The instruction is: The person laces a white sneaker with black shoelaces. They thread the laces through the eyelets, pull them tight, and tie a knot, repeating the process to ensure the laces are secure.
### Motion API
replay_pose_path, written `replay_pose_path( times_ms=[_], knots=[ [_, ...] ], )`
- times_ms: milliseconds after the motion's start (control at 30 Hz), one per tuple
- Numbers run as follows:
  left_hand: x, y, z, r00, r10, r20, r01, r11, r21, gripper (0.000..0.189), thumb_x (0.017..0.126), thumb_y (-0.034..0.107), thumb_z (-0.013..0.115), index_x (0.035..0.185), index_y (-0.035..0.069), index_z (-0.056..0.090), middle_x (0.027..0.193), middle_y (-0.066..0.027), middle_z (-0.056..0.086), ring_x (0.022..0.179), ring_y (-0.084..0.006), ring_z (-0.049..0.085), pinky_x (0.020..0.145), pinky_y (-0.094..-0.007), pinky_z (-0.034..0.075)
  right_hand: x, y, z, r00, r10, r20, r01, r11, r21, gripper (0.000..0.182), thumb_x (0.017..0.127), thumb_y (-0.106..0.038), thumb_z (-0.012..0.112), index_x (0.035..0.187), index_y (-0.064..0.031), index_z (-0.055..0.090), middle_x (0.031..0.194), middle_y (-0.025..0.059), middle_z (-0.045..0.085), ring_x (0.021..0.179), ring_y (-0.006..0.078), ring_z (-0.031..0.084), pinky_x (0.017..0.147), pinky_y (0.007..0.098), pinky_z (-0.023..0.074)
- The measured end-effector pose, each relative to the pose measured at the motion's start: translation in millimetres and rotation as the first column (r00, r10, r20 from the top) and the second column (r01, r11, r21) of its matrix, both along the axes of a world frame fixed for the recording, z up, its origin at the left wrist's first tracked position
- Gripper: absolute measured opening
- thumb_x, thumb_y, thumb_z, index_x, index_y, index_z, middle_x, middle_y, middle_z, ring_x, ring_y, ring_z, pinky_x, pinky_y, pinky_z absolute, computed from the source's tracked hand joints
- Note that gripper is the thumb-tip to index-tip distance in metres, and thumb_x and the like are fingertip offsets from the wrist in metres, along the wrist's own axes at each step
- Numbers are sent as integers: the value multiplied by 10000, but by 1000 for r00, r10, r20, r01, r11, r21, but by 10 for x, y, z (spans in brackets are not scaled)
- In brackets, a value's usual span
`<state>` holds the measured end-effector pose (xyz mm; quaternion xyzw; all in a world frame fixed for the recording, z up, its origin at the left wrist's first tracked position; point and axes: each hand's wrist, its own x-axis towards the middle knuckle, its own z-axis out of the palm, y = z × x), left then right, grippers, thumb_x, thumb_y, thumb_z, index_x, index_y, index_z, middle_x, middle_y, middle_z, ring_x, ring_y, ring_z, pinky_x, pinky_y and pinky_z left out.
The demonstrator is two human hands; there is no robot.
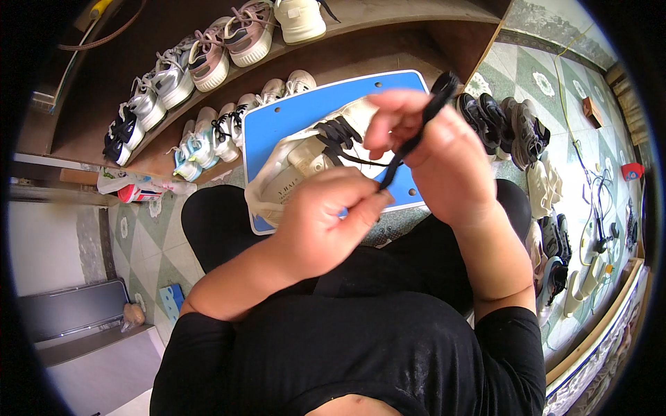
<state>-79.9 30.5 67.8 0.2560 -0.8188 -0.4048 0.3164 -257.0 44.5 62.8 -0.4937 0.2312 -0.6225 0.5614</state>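
Note:
A cream sneaker (276, 171) lies on a blue board with a white rim (265, 125), its heel toward the lower left. Black lacing (338, 132) crosses its tongue. My left hand (333, 218) pinches a black shoelace (411, 143) between thumb and finger, above the board's near edge. From there the lace runs up across my right hand (442, 151) and ends in a loop above it. The right fingers are blurred and partly curled, so their grip on the lace is unclear. Part of the shoe's front is hidden behind that hand.
Beyond the board, a brown shelf (364, 26) holds rows of sneakers, pink ones (250, 34) among them. Dark shoes (484, 119) and pale slippers (583, 286) line the tiled floor at right, near tangled cables (601, 208). A plastic bag (117, 179) lies at left.

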Motion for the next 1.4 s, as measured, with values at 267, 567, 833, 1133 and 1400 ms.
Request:
replay_pose_path(
  times_ms=[267, 567, 833, 1133, 1400],
  knots=[
    [343, -237, 4, 927, 297, 230, -246, 942, -227, 201, 904, 186, 587, 803, 14, 609, 674, -135, 593, 639, -313, 598, 567, -373, 457, -2, 25, -51, 851, -87, -518, 81, 996, -34, 129, 911, -72, 602, 991, 21, 643, 871, 40, 635, 777, 98, 588, 705, 227, 477],
    [341, -284, -104, 706, 499, 502, -286, 850, -443, 137, 904, 181, 548, 904, 44, 553, 680, -153, 638, 682, -329, 645, 613, -435, 491, 49, -110, -123, 996, -52, -78, 71, 963, 260, 78, 852, -46, 661, 911, -28, 613, 838, 40, 666, 746, 81, 618, 672, 207, 487],
    [246, -424, -162, 657, 560, 505, -493, 826, -273, 190, 837, 208, 658, 947, 102, 545, 754, -85, 672, 713, -291, 657, 624, -393, 501, 125, -261, -292, 990, -65, -126, 102, 945, 312, 121, 821, -58, 690, 851, -40, 575, 783, -21, 593, 704, 38, 533, 631, 189, 433],
    [354, -656, -256, 930, 343, -130, -306, 921, 240, 204, 778, -89, 571, 896, 48, 476, 784, 12, 504, 678, -46, 500, 598, -193, 423, 166, -365, -518, 936, -80, -343, 141, 978, 155, 62, 901, -37, 586, 945, -36, 542, 948, 52, 646, 847, 94, 595, 750, 232, 479],
    [344, -566, -190, 902, 428, 47, -430, 888, 162, 367, 818, -79, 534, 1173, -14, 464, 1064, -77, 557, 840, -118, 572, 719, -244, 472, 188, -309, -543, 918, -33, -396, 119, 973, 195, 86, 893, -16, 593, 944, -19, 524, 954, 82, 654, 840, 107, 601, 790, 247, 489]
  ],
)
